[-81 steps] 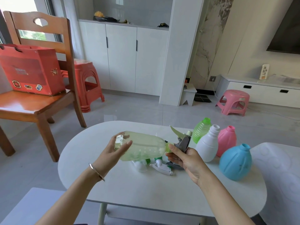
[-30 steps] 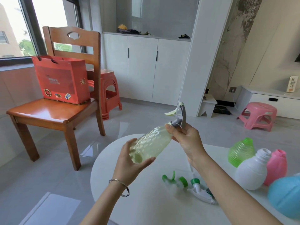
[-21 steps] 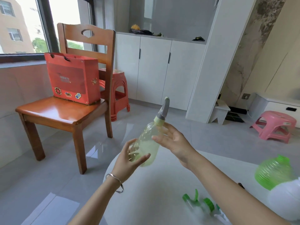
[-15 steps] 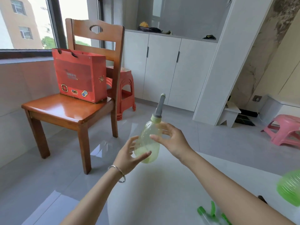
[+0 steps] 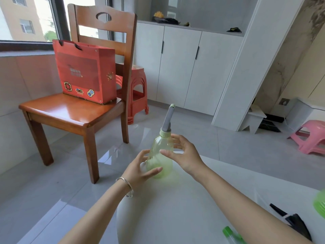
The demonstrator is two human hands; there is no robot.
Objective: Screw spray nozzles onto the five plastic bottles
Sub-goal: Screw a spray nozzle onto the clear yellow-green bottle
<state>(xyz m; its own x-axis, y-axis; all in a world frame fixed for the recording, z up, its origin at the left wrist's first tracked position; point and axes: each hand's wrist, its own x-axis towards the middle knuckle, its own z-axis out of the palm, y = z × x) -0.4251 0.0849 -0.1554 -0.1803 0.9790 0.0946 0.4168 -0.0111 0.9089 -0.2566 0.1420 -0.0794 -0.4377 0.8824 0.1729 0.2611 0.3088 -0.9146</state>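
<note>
Bottle with grey nozzle upright at table edge; left hand cups base, right hand fingers spread wide, thumb touching.

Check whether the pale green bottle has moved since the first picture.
Yes. The bottle was held sideways over the middle of the table; now it is upright at the table's left edge, nearer the chair.

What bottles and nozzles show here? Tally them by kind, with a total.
Bottles: 2, the pale bottle and the green bottle at the edge.
Nozzles: 2, the grey nozzle fitted, the green-collared nozzle loose.
Black object, kind unclear: 1.
Total: 5.
</note>
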